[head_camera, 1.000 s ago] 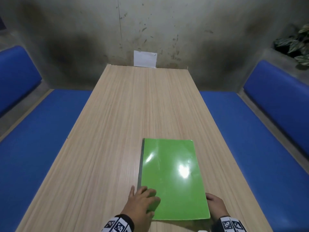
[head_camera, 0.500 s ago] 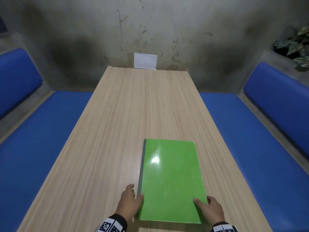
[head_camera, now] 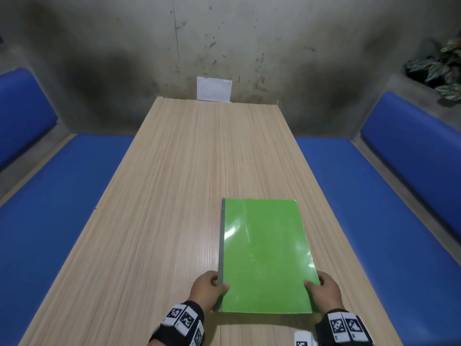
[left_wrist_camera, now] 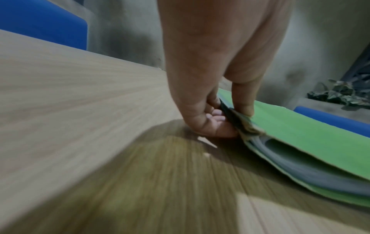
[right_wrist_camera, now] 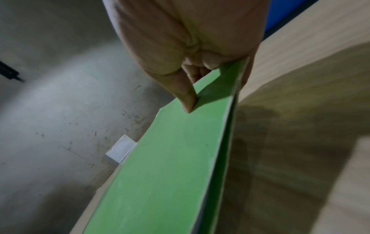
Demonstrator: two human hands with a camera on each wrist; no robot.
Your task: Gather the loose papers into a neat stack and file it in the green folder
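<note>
Running up the middle of the head view, the wooden table [head_camera: 179, 196] meets a stained grey wall [head_camera: 124, 46] at the top of the frame. Blue bench seats [head_camera: 55, 208] fill the left and right sides. A leafy plant [head_camera: 441, 68] sits on a ledge in the upper right corner.

The green folder [head_camera: 265, 255] is closed and lies in the lower centre-right of the frame, grey spine to its left, lit by a glare patch. Its near end is between both hands; whether it is lifted off the table I cannot tell. In the left wrist view grey layers show between the covers at that end.

A small white paper [head_camera: 214, 88] is stuck on the wall at top centre, just beyond the table's far edge.

The left hand [head_camera: 207, 287] pinches the spine corner, thumb on the cover, fingers [left_wrist_camera: 217, 118] curled beneath. The right hand [head_camera: 324, 289] grips the opposite edge, thumb [right_wrist_camera: 187, 98] pressed on top, fingers below.
</note>
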